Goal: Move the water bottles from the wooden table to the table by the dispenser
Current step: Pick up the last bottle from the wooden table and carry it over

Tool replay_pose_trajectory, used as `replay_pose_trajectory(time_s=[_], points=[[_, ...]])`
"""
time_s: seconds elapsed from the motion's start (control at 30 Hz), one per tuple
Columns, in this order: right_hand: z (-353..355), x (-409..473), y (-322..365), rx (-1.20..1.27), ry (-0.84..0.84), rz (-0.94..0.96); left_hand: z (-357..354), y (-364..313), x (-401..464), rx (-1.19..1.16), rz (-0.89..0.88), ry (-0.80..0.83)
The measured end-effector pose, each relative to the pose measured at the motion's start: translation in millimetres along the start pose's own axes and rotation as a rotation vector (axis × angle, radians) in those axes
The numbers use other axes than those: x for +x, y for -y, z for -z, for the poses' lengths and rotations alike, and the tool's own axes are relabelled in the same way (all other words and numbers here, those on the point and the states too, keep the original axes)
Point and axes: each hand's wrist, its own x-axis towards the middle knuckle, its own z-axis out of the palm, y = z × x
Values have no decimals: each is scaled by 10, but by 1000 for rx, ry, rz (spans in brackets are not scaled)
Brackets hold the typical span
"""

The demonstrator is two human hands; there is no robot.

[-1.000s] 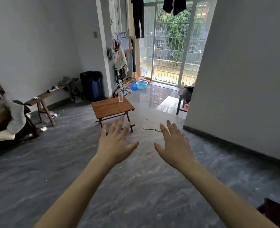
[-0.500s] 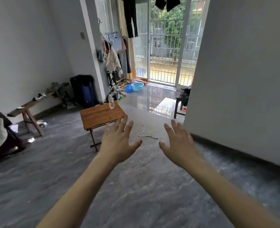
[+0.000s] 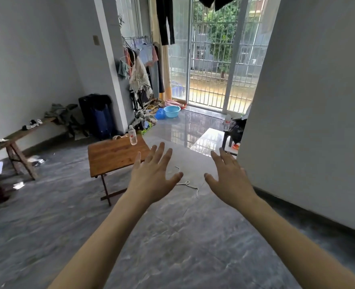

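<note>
Near the middle of the frame, on the far right corner of the wooden bench (image 3: 116,156), stands the one water bottle (image 3: 132,135) left there: clear plastic, upright, slim, with a pale cap and a red-and-white label. The bench top is warm brown plank, square-edged, on thin dark folding legs. Compared with a second ago it looms larger and closer, and the view has swung rightward, so the person has walked up to it and the pick-up is judged to be next. Both hands hold nothing: the left hand (image 3: 154,174) and the right hand (image 3: 230,178) are stretched forward, palms down, fingers straight and spread, well short of the bottle. At the right middle of the frame a second bottle (image 3: 227,122) stands on a dark table (image 3: 233,134) beside the grey wall, partly hidden; no dispenser shows. A pale cord (image 3: 188,183) lies looped on the glossy grey marbled floor (image 3: 172,236) between the hands. A blue plastic basin (image 3: 171,111) sits before the barred door.
</note>
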Motion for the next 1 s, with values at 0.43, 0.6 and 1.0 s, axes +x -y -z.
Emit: replay_pose_trajectory(time_s=[0.43,0.6,1.0], points=[[-201,1878,-344,-123,71,22,-342,297,2078,15,-18,-14],[-331,2443,-508,-104,93,25,-526,405,2619,29,-12,40],[-463,4195,-1378,-38,84,-7,-752,43,4541,36,-34,86]])
